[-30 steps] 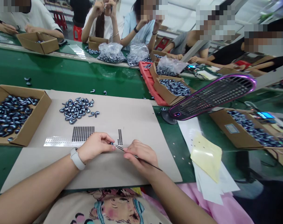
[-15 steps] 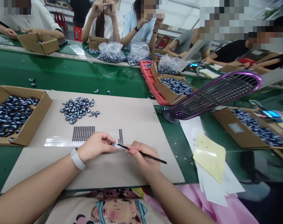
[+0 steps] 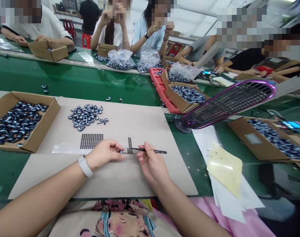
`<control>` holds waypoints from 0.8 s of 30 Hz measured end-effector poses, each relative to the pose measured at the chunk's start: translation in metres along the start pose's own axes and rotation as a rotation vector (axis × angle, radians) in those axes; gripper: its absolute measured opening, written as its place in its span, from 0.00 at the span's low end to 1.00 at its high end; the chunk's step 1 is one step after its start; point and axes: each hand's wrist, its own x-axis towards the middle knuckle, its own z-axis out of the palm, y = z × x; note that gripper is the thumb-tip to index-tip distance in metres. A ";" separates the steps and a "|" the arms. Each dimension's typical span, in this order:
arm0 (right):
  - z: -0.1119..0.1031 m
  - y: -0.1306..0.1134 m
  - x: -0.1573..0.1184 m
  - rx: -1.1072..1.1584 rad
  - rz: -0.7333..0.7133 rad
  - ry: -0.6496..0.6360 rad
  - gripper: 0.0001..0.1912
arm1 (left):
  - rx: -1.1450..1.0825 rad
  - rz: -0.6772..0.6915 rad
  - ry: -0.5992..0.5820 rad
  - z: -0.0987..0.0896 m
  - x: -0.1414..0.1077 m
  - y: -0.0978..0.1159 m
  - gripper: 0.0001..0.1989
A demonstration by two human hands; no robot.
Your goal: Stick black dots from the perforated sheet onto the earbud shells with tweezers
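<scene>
My left hand [image 3: 105, 154] pinches a small dark earbud shell [image 3: 121, 151] between thumb and fingertips. In my right hand [image 3: 153, 161] is a pair of black tweezers [image 3: 143, 149], lying nearly level with the tips close to the shell. Beneath the tips lies a narrow strip of small black dots [image 3: 129, 140]. A larger grid of black dots [image 3: 91, 141] on a clear sheet [image 3: 66, 149] lies behind and left of my left hand. Farther back, a pile of shiny blue-grey earbud shells [image 3: 84, 116] rests on the grey-beige board [image 3: 140, 121].
A cardboard box [image 3: 44, 128] of shells stands at left. To the right are a clip-on fan [image 3: 229, 103], a yellow sheet [image 3: 225, 168] over white papers [image 3: 231, 207], and another box [image 3: 253, 141]. Several people sit across the green table [image 3: 90, 77] beside bags of parts [image 3: 120, 59].
My right hand has turned, and the tweezers have swung from a downward slant to nearly level. The left hand keeps its pinch on the shell. The whole view has shifted slightly.
</scene>
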 end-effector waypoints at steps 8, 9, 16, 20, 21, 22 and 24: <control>-0.072 -0.016 0.019 -0.107 -0.162 0.417 0.24 | 0.031 0.015 0.060 -0.001 -0.010 0.001 0.14; -0.092 -0.022 0.024 -0.143 -0.202 0.508 0.25 | 0.057 0.016 0.062 -0.001 -0.012 0.000 0.16; -0.218 -0.050 0.018 -0.487 -0.299 0.887 0.19 | 0.174 -0.023 0.100 -0.008 -0.010 -0.016 0.24; -0.239 -0.039 0.008 -0.602 -0.218 0.866 0.11 | 0.228 -0.045 0.141 -0.011 -0.009 -0.018 0.26; -0.241 -0.036 0.007 -0.613 -0.208 0.867 0.11 | 0.241 -0.049 0.149 -0.012 -0.009 -0.018 0.26; -0.242 -0.033 0.007 -0.620 -0.203 0.871 0.11 | 0.250 -0.051 0.157 -0.013 -0.009 -0.017 0.26; -0.245 -0.030 0.008 -0.629 -0.199 0.882 0.11 | 0.256 -0.053 0.164 -0.014 -0.009 -0.017 0.26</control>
